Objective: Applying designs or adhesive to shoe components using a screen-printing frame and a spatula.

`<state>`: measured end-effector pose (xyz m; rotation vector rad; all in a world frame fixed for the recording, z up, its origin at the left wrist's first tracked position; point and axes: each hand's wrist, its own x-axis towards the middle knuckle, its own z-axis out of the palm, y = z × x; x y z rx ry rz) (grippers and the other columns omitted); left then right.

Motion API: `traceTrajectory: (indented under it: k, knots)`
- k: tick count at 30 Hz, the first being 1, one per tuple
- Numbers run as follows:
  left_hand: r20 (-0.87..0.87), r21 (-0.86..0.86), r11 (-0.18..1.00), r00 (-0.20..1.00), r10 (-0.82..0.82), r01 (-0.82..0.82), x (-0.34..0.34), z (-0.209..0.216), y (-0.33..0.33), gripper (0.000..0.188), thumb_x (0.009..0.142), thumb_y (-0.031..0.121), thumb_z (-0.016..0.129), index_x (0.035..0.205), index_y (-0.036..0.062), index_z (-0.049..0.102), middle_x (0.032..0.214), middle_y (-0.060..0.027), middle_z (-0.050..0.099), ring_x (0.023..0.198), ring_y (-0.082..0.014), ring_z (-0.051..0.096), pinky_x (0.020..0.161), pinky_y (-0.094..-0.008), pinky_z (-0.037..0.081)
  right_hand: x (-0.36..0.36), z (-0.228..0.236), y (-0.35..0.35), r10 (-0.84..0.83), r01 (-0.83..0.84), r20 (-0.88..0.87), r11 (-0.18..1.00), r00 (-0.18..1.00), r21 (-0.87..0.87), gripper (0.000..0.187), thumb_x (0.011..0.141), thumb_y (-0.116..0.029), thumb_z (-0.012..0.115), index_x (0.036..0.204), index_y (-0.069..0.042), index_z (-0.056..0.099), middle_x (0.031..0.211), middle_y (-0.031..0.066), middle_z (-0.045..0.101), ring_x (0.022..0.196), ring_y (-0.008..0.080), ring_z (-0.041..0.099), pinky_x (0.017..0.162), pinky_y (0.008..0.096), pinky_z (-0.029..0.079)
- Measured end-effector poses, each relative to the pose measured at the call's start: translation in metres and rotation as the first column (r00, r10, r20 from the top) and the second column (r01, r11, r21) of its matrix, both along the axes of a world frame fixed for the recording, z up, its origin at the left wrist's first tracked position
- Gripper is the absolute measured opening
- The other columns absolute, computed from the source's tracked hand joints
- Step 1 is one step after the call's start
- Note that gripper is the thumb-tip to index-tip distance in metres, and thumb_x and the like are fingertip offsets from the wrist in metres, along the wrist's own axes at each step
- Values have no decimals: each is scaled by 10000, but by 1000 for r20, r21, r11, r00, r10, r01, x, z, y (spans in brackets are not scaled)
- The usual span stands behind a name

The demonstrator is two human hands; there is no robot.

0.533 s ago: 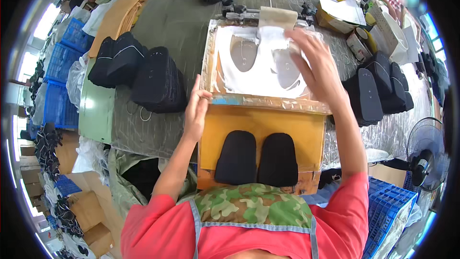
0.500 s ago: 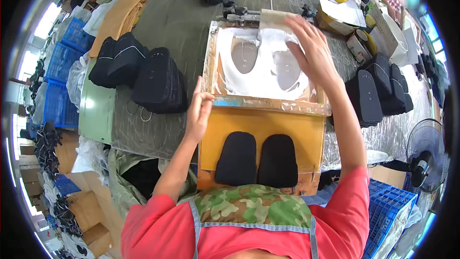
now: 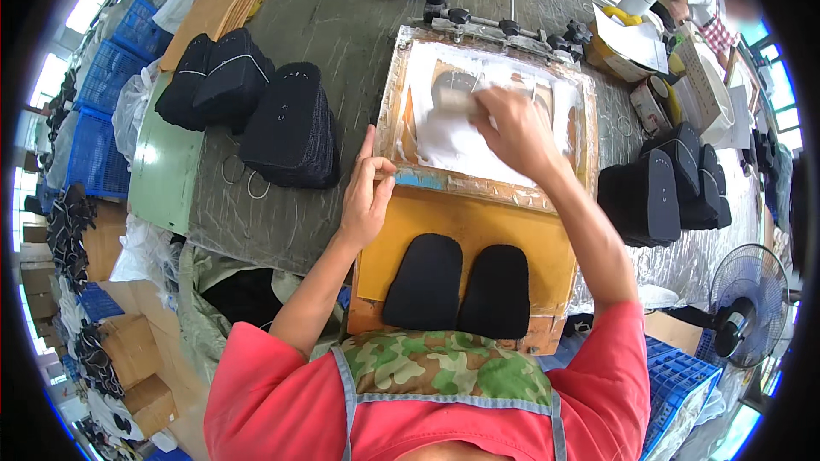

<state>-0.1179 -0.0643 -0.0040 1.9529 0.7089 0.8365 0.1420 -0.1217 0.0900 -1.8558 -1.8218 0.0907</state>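
Observation:
A wooden screen printing frame (image 3: 389, 94) lies on the table in front of me, its mesh smeared with white paste (image 3: 431, 141). Two rounded shapes show in the mesh, partly covered by paste and my hand. My right hand (image 3: 517, 132) is closed on a pale squeegee (image 3: 454, 103), blurred by motion, over the middle of the mesh. At the frame's near left corner, my left hand (image 3: 367, 196) grips the edge. Closer to me, two black insole-shaped pads (image 3: 423, 282) lie side by side on a yellow board (image 3: 376, 243).
Stacks of black pads (image 3: 290, 132) stand left of the frame, more stacks (image 3: 641, 196) right. Clamps (image 3: 508, 27) hold the frame's far edge. A box with papers (image 3: 628, 47) sits far right, near another person (image 3: 713, 17). A fan (image 3: 743, 312) and blue crates (image 3: 679, 376) are at right.
My right hand has moved left and nearer with the squeegee, from the frame's far edge onto the mesh. White paste is spread differently across the shapes. My left hand stays at the corner.

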Motion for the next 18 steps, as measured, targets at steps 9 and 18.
traceTrajectory:
  k: [9,18]
  knots:
    - [24,87,996,1000,-3,1,6,-3,1,97,953,87,498,1030,33,525,1585,-249,269,1156,-214,553,907,-307,450,5,-35,3,-44,36,76,994,996,100,152,836,-65,624,975,-102,672,909,98,671,896,304,648,754,429,520]
    - [10,80,997,1000,-19,18,13,-5,0,70,939,54,506,1000,28,526,1570,-276,272,1208,-284,553,908,-347,467,114,-7,-23,-288,279,85,955,954,99,205,870,-99,592,1046,-47,683,913,175,689,855,373,653,765,453,507]
